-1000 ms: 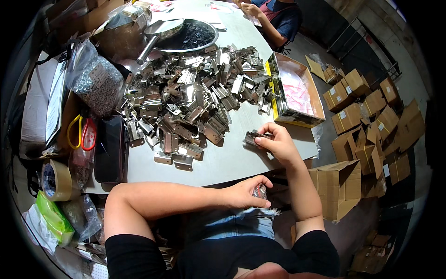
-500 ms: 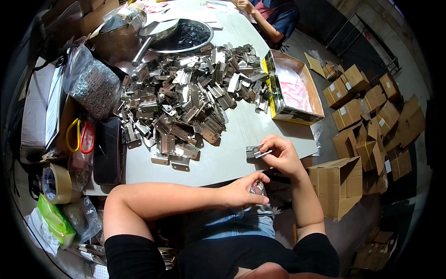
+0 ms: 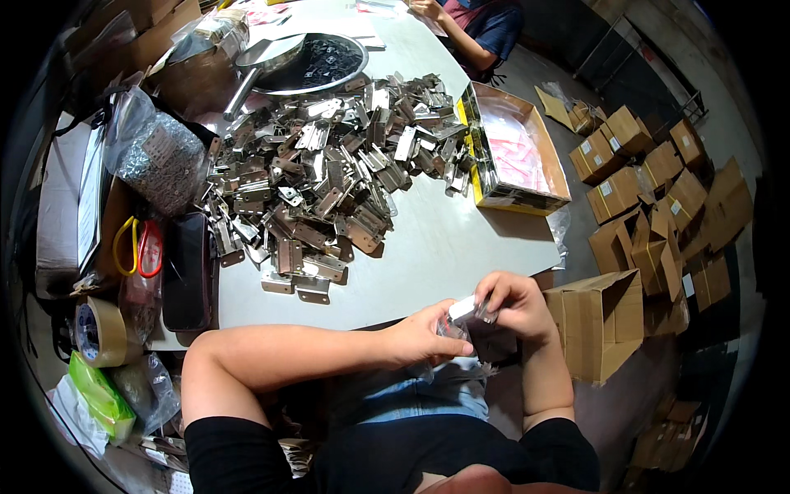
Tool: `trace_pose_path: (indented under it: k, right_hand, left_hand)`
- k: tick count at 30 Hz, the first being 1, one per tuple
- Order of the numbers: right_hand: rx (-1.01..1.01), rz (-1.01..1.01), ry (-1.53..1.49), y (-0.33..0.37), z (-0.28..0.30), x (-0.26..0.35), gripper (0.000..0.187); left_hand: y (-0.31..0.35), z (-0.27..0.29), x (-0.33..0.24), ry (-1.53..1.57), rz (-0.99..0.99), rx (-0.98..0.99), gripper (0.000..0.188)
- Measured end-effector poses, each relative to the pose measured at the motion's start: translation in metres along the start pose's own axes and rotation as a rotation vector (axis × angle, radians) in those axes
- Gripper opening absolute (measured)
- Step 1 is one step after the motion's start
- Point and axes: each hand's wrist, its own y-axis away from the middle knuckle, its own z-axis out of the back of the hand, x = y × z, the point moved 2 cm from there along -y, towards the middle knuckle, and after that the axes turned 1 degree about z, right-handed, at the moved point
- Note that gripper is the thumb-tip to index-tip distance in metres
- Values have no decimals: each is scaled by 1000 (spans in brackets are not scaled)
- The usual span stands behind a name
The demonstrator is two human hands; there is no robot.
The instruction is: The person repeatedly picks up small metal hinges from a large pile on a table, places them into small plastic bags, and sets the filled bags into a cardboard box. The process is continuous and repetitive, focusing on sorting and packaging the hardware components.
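Finding: my right grip (image 3: 522, 309) has come back from over the bench (image 3: 444, 247) and now stands just beside my left grip (image 3: 421, 337). It pinches metal brackets (image 3: 464, 309) (count not discernible) between thumb and fingers. My left grip is curled around a clear bag (image 3: 452, 328), so brackets and bag are close together; contact, I cannot tell. The bracket pile (image 3: 321, 177) lies beyond both grips, well apart.

metal brackets (image 3: 464, 309) — in right grip (image 3: 524, 308)

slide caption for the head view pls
Left hand with clear bag, right hand with metal parts, bracket pile beyond.
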Motion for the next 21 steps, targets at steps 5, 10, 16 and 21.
trace_pose_path:
  k: [5,10,16,21]
  right_hand:
    - [92,241,214,4,-3,9,20]
    - [-39,274,190,0,-5,3,23]
    - [76,318,172,-4,-1,10,22]
    - [-44,234,-152,5,8,9,17]
  left_hand:
    - [-1,-1,-3,111,9,85,43]
    - [2,-6,-9,142,-27,100,32]
    - [1,0,-14,301,-7,39,20]
    - [1,-1,-13,197,-65,6,20]
